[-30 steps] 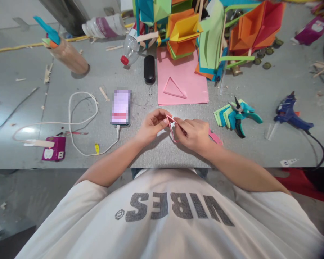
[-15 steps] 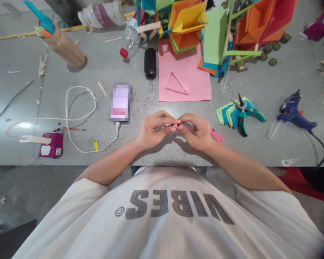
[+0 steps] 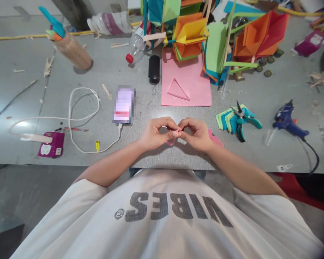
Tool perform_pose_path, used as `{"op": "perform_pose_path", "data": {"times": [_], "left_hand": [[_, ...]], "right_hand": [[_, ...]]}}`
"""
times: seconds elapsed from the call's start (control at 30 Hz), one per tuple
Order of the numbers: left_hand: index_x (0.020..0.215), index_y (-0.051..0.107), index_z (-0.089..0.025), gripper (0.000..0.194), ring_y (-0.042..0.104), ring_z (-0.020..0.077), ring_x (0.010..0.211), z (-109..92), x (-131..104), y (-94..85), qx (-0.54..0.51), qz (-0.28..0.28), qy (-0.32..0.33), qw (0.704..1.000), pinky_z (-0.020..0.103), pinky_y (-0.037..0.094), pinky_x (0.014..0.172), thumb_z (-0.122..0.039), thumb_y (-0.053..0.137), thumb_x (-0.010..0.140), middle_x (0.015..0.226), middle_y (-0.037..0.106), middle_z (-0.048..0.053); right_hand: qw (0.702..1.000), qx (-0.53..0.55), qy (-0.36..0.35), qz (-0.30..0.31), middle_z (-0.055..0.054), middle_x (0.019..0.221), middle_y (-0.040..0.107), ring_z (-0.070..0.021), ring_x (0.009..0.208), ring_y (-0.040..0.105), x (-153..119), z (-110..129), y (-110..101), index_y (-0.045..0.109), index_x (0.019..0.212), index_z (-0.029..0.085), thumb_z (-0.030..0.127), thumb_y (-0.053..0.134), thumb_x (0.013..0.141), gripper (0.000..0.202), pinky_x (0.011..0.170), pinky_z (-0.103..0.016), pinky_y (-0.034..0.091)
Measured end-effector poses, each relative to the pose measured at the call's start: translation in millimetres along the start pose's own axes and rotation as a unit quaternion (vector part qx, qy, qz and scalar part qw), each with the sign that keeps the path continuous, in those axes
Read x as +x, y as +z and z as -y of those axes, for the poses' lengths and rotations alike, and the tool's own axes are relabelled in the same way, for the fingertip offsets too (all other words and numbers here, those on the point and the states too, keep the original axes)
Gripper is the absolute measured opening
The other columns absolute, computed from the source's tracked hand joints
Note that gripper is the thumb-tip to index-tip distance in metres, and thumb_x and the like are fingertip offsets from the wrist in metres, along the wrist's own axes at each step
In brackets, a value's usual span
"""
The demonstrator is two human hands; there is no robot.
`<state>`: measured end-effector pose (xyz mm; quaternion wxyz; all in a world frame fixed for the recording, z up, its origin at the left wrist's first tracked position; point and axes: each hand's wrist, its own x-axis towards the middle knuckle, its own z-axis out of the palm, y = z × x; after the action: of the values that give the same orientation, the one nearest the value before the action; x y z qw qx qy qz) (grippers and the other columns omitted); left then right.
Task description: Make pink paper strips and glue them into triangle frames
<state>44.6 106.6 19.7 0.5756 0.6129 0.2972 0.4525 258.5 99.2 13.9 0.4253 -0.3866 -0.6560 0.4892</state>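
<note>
My left hand (image 3: 155, 133) and my right hand (image 3: 196, 133) meet over the table's near edge, thumbs and fingertips pinched together. Between them they hold a small pink paper strip (image 3: 170, 142), mostly hidden by the fingers; part of it hangs below the left fingertips. A pink object (image 3: 215, 137) lies partly behind my right hand. Beyond the hands, a pink strip folded into a triangle (image 3: 184, 96) rests on pink paper sheets (image 3: 199, 94).
A phone (image 3: 123, 106) on a white cable lies left. Pliers (image 3: 241, 122) sit on folded green and blue paper, with a glue gun (image 3: 288, 120) farther right. A black case (image 3: 154, 69), bottle (image 3: 136, 46) and colourful paper structures (image 3: 190, 30) stand behind.
The pink strip now hangs lower beneath my fingertips, and my fingers have shifted their pinch slightly. The whole view has moved a little, so the table items appear lower.
</note>
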Motion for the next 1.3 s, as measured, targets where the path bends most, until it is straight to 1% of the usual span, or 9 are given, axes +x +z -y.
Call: {"op": "perform_pose_path", "data": {"times": [0.13,0.3,0.43,0.57,0.7,0.8,0.97,1.17,1.3], "left_hand": [[0.094,0.088,-0.023,0.039,0.07,0.0163,0.074,1,3,-2.1,0.035,-0.003,0.002,0.999,0.032,0.053,0.07,-0.063,0.09,0.093,0.086,0.079,0.007],[0.104,0.086,-0.022,0.032,0.075,0.02,0.091,-6,9,-13.1,0.176,-0.017,0.067,0.982,0.036,0.055,0.084,-0.045,0.066,0.114,0.098,0.083,0.009],[0.114,0.084,-0.021,0.026,0.076,0.0263,0.112,-13,15,-27.7,0.435,0.03,0.136,0.889,0.05,0.051,0.108,-0.026,0.058,0.115,0.114,0.085,0.011],[0.104,0.085,-0.02,0.031,0.067,0.0341,0.14,-8,20,-37.2,0.611,0.12,0.121,0.773,0.064,0.039,0.125,-0.004,0.058,0.104,0.142,0.078,0.016],[0.115,0.086,-0.021,0.038,0.057,0.0354,0.155,-11,19,-44.7,0.645,0.144,0.086,0.745,0.068,0.034,0.131,-0.002,0.057,0.101,0.155,0.071,0.018],[0.138,0.08,-0.023,0.042,0.06,0.0359,0.153,-31,11,-56.2,0.633,0.102,0.044,0.766,0.062,0.041,0.129,-0.009,0.058,0.105,0.162,0.068,0.016],[0.152,0.071,-0.019,0.043,0.072,0.0362,0.134,-56,-10,-75.5,0.627,0.012,-0.064,0.776,0.053,0.056,0.116,-0.028,0.062,0.11,0.152,0.073,0.016],[0.156,0.066,-0.015,0.052,0.06,0.046,0.147,-32,-7,-63.8,0.671,-0.008,-0.107,0.733,0.06,0.052,0.117,-0.034,0.069,0.108,0.165,0.061,0.025],[0.136,0.074,-0.016,0.034,0.063,0.046,0.139,-20,-1,-56.6,0.669,-0.017,-0.131,0.731,0.06,0.052,0.112,-0.036,0.065,0.11,0.148,0.07,0.025]], "right_hand": [[0.999,-0.049,0.01,0.01,0.0,0.074,0.071,-0.0151,0.068,0.061,1,0,1,0.07,0.084,0.022,0.069,0.081,0.098,0.05,0.068,-0.032,0.052],[0.98,-0.196,-0.018,-0.024,-0.004,0.085,0.076,-0.0176,0.072,0.065,13,-5,-13,0.074,0.095,0.023,0.052,0.072,0.106,0.031,0.072,-0.034,0.053],[0.92,-0.385,-0.002,-0.068,-0.014,0.123,0.078,-0.0245,0.089,0.073,36,-2,-32,0.078,0.118,0.02,0.043,0.066,0.107,0.028,0.081,-0.04,0.055],[0.837,-0.541,0.081,-0.028,-0.02,0.145,0.069,-0.0347,0.109,0.072,69,0,-41,0.076,0.14,0.021,0.04,0.061,0.109,0.04,0.084,-0.045,0.055],[0.792,-0.599,0.116,0.025,-0.02,0.135,0.07,-0.0359,0.112,0.07,89,-3,-38,0.08,0.127,0.019,0.033,0.061,0.108,0.03,0.085,-0.045,0.053],[0.794,-0.598,0.107,0.029,-0.018,0.125,0.074,-0.0313,0.102,0.07,80,-2,-32,0.081,0.116,0.019,0.028,0.06,0.107,0.024,0.079,-0.041,0.048],[0.84,-0.538,0.062,-0.013,-0.014,0.119,0.076,-0.025,0.09,0.068,49,5,-16,0.079,0.109,0.02,0.033,0.062,0.108,0.022,0.07,-0.036,0.038],[0.876,-0.482,0.003,-0.02,-0.014,0.119,0.076,-0.0245,0.089,0.068,35,0,12,0.078,0.109,0.019,0.035,0.057,0.111,0.026,0.072,-0.036,0.038],[0.886,-0.465,-0.006,-0.002,-0.013,0.119,0.078,-0.0257,0.095,0.071,28,-5,21,0.077,0.109,0.02,0.031,0.056,0.11,0.024,0.074,-0.036,0.041]]}}
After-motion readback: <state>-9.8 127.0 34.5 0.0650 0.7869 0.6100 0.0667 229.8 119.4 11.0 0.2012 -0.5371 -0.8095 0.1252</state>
